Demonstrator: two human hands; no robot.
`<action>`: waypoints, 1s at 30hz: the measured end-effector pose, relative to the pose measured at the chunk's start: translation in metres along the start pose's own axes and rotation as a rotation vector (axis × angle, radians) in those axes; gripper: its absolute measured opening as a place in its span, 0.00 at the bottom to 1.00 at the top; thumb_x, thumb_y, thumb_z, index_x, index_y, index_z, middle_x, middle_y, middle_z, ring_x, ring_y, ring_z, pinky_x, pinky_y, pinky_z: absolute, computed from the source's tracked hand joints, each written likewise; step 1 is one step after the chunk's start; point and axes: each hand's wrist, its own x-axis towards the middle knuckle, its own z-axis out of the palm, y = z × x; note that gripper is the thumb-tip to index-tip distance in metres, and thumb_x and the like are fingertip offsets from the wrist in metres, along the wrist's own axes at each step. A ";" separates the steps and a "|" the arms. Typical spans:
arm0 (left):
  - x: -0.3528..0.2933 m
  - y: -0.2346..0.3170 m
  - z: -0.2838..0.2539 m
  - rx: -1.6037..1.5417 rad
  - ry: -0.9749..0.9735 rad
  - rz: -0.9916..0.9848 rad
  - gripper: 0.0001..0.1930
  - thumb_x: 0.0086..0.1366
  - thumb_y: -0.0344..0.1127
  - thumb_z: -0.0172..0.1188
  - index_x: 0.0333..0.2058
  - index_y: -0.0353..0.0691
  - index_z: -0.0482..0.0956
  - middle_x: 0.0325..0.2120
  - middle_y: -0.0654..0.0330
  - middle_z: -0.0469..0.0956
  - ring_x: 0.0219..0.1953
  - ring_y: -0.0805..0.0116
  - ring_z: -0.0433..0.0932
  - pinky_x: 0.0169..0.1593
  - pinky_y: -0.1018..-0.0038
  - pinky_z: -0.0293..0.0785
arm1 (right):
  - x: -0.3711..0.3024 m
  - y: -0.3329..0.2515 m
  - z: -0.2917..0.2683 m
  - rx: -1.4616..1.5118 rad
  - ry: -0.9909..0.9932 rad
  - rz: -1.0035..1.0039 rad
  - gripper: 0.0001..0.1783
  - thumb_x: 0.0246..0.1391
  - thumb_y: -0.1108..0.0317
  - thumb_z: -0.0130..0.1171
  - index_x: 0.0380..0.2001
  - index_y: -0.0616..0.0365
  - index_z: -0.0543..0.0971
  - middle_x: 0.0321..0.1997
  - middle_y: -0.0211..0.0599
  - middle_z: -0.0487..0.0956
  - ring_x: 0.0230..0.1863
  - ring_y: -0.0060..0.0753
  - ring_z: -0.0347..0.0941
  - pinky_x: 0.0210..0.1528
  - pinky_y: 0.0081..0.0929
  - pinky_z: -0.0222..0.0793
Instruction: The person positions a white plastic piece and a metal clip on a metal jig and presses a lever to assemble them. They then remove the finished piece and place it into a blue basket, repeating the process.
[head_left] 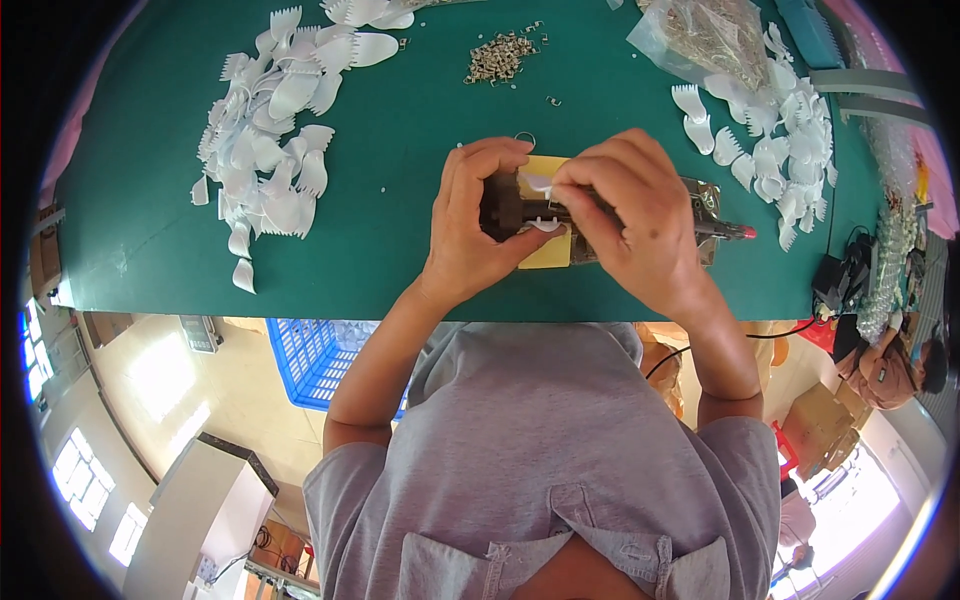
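Observation:
My left hand (462, 225) curls around the dark block of a small bench fixture (510, 205), which stands on a yellow base (552, 256). Its thumb presses against a white toothed plastic clip half (545, 226) lying at the near side of the block. Thumb and forefinger of my right hand (640, 210) are pinched at a second white clip half (537, 183) on the far side of the block. Whether a small spring sits between the two pieces is hidden by the fingers. A dark rod with a red tip (748, 232) extends right from the fixture, past my right wrist.
Loose white clip halves pile up at the left (265, 150) and right (785, 150) of the green table (400, 270). Small metal springs (500, 57) form a heap at the back middle, near a clear bag (700, 40). Below the table edge stands a blue basket (310, 365).

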 end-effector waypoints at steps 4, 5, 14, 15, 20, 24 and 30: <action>0.004 0.007 -0.002 0.071 0.008 -0.029 0.42 0.45 0.22 0.81 0.59 0.41 0.70 0.58 0.54 0.74 0.54 0.61 0.78 0.55 0.67 0.79 | 0.005 0.006 0.000 0.088 0.079 0.129 0.06 0.55 0.76 0.70 0.36 0.59 0.83 0.31 0.36 0.81 0.32 0.40 0.78 0.35 0.35 0.75; 0.006 0.010 -0.002 0.164 0.056 0.057 0.43 0.44 0.25 0.81 0.60 0.43 0.71 0.57 0.54 0.76 0.54 0.56 0.78 0.54 0.63 0.79 | 0.006 0.007 0.000 0.086 0.079 0.122 0.06 0.55 0.76 0.70 0.36 0.59 0.83 0.31 0.36 0.81 0.32 0.40 0.78 0.35 0.35 0.75; 0.006 0.013 -0.003 0.135 0.033 0.060 0.40 0.45 0.26 0.83 0.58 0.40 0.74 0.59 0.54 0.75 0.54 0.61 0.78 0.56 0.67 0.78 | 0.005 0.023 0.001 0.115 0.244 0.200 0.08 0.58 0.81 0.69 0.41 0.62 0.83 0.37 0.36 0.85 0.35 0.26 0.85 0.39 0.22 0.80; 0.006 0.012 -0.004 0.136 0.042 0.061 0.40 0.45 0.26 0.83 0.58 0.40 0.74 0.59 0.54 0.75 0.54 0.61 0.78 0.56 0.67 0.78 | 0.006 0.021 0.000 0.116 0.239 0.192 0.08 0.58 0.81 0.69 0.41 0.62 0.83 0.37 0.36 0.85 0.35 0.26 0.85 0.39 0.22 0.80; 0.006 0.011 -0.007 0.248 -0.048 0.113 0.35 0.45 0.26 0.83 0.53 0.42 0.78 0.56 0.55 0.79 0.55 0.57 0.78 0.57 0.66 0.79 | 0.005 0.019 -0.006 0.221 0.232 0.342 0.06 0.61 0.79 0.66 0.41 0.63 0.83 0.37 0.32 0.85 0.36 0.22 0.83 0.41 0.22 0.80; 0.006 0.011 -0.005 0.236 -0.039 0.128 0.36 0.45 0.25 0.82 0.54 0.41 0.77 0.55 0.56 0.79 0.55 0.57 0.78 0.56 0.65 0.79 | 0.003 0.020 -0.012 0.210 0.033 0.362 0.06 0.60 0.78 0.65 0.41 0.62 0.82 0.34 0.33 0.84 0.33 0.23 0.80 0.39 0.24 0.79; 0.011 0.015 -0.006 0.369 0.071 0.223 0.39 0.47 0.23 0.80 0.60 0.40 0.74 0.54 0.57 0.82 0.55 0.57 0.77 0.54 0.65 0.79 | 0.018 0.016 -0.016 0.007 -0.354 -0.096 0.07 0.54 0.73 0.68 0.36 0.59 0.81 0.33 0.37 0.82 0.36 0.45 0.79 0.41 0.38 0.77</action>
